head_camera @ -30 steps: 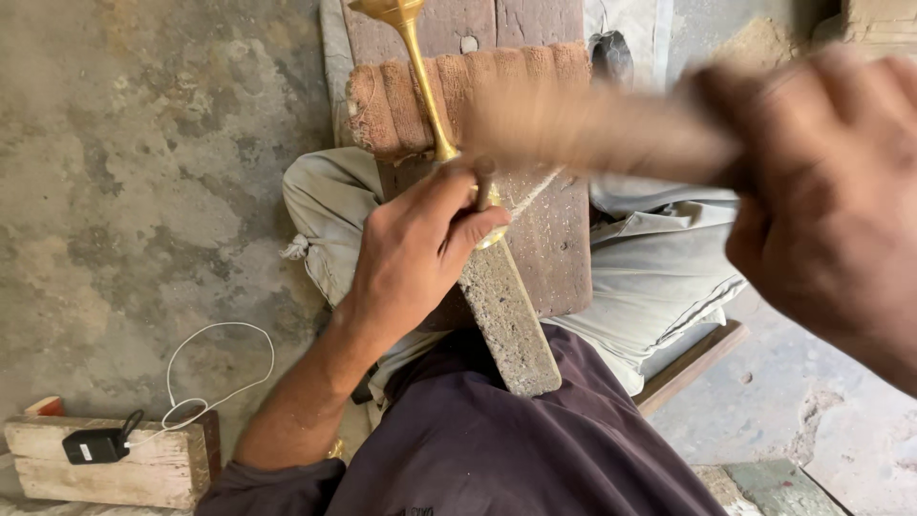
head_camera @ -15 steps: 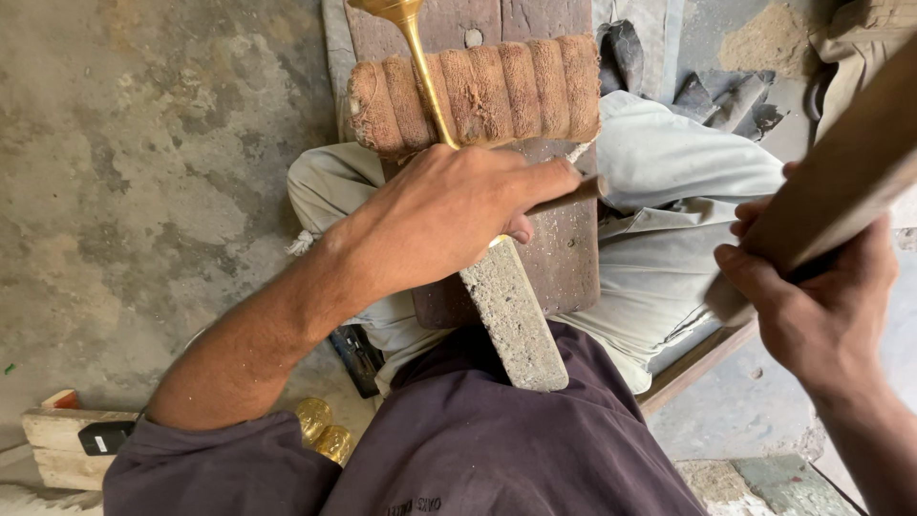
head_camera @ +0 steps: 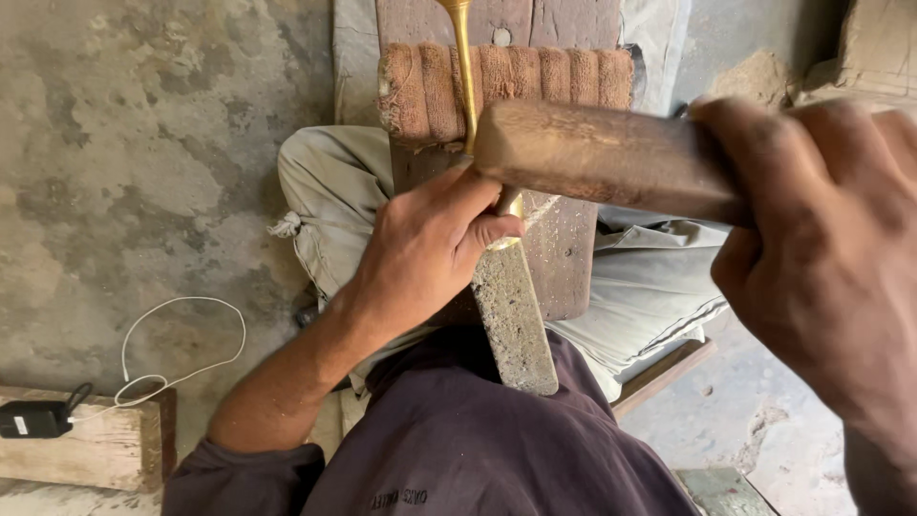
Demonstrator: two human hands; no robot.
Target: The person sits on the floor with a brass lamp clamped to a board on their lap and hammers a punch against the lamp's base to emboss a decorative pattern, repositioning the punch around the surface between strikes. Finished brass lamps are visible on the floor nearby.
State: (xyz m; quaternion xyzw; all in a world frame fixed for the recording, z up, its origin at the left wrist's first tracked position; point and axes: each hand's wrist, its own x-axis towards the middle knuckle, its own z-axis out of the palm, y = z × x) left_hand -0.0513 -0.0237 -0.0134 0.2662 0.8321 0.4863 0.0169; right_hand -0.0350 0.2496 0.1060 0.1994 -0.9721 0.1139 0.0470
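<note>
The brass rod (head_camera: 462,67) runs out of the top edge of the frame, so its upper end is cut off, and its lower end disappears under the left hand (head_camera: 425,253) and behind the wooden handle (head_camera: 602,158). The head of that tool is not to be seen — what shows is a thick, dark, blurred length of wood, and it may be a mallet or a bare stick. The right hand (head_camera: 821,258) is very close to the camera, large and soft in focus, its wrist cut by the right and bottom edges.

The left hand is closed around the rod, thumb pressed over the fingers, pinning it against the upright wooden plank (head_camera: 559,258) just below the rope-wrapped pad (head_camera: 506,88). A grey stone bar (head_camera: 514,320) slants down from under that hand toward the person's lap. The right hand is wrapped tight around the wooden handle, fingers fully curled, holding it across the rod just above the left thumb.

On the concrete floor (head_camera: 124,143) at lower left a small black adapter (head_camera: 33,419) with a white cord lies on a wooden block (head_camera: 95,449).
</note>
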